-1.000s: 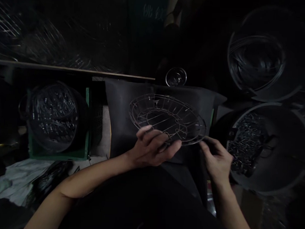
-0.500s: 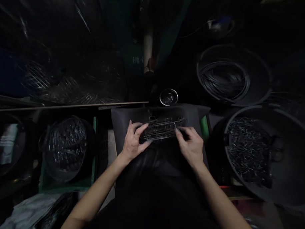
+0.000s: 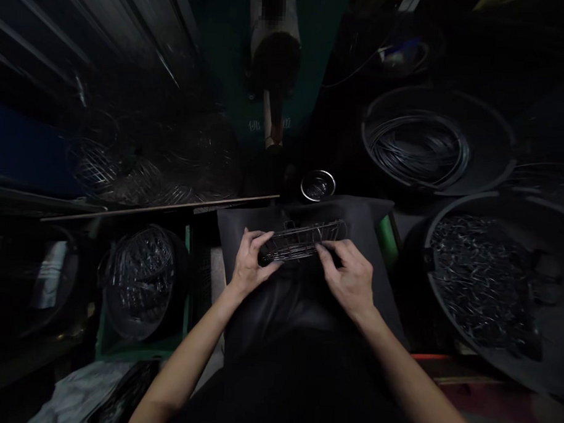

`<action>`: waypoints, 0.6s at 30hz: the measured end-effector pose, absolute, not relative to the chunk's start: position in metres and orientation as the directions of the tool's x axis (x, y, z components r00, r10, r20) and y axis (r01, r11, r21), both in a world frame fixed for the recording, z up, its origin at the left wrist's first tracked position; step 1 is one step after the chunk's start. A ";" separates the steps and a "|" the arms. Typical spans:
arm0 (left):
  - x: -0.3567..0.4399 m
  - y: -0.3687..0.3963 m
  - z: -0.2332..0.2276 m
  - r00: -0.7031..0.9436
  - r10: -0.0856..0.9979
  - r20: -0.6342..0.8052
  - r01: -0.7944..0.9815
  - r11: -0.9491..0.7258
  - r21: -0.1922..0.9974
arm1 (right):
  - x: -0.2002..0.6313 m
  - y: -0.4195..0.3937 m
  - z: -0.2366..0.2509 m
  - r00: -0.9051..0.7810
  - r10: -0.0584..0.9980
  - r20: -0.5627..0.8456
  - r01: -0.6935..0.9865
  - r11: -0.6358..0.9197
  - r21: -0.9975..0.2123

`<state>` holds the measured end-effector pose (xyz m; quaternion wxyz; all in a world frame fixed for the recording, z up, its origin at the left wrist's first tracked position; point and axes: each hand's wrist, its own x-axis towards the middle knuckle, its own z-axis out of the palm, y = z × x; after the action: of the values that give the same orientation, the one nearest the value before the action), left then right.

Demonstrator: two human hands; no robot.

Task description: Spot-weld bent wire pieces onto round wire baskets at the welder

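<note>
A small wire basket-like frame (image 3: 299, 238) made of thin dark metal rods lies tilted over the dark cloth (image 3: 369, 224) on the lap. My left hand (image 3: 251, 263) grips its left end, thumb below and fingers above. At its right part, my right hand (image 3: 349, 272) is closed, with thumb and forefinger pinched at the lower front rods. Whether a separate small piece sits in that pinch is too dark to tell. Just beyond the frame stands a small round metal bowl (image 3: 318, 184) with small shiny bits inside.
At the right a large bucket (image 3: 431, 235) holds many bent wire pieces; behind it another bucket (image 3: 493, 129) holds coiled wire. To the left, a bucket of wire parts (image 3: 143, 281) sits in a green crate (image 3: 120, 351). A machine (image 3: 273, 57) rises ahead.
My right hand has shifted slightly left and down along the frame, from its upper right to its lower front rods. The left hand keeps its grip. The whole view has turned a little.
</note>
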<state>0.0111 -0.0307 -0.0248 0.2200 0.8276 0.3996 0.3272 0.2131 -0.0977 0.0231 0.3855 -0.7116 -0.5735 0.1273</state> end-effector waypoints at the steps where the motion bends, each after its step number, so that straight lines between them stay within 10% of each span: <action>1: 0.011 -0.030 -0.026 0.469 0.803 0.367 0.517 -0.587 0.623 | 0.212 -0.096 0.022 0.309 0.912 0.270 0.729 -0.044 -0.683; 18: 0.012 -0.028 -0.036 0.447 0.817 0.366 0.515 -0.569 0.641 | 0.215 -0.088 0.000 0.286 0.891 0.354 0.814 -0.031 -0.581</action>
<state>0.0121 -0.0283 -0.0361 0.2252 0.8201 0.4060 0.3344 0.2152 -0.0876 -0.0005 0.3613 -0.7159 -0.5951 0.0533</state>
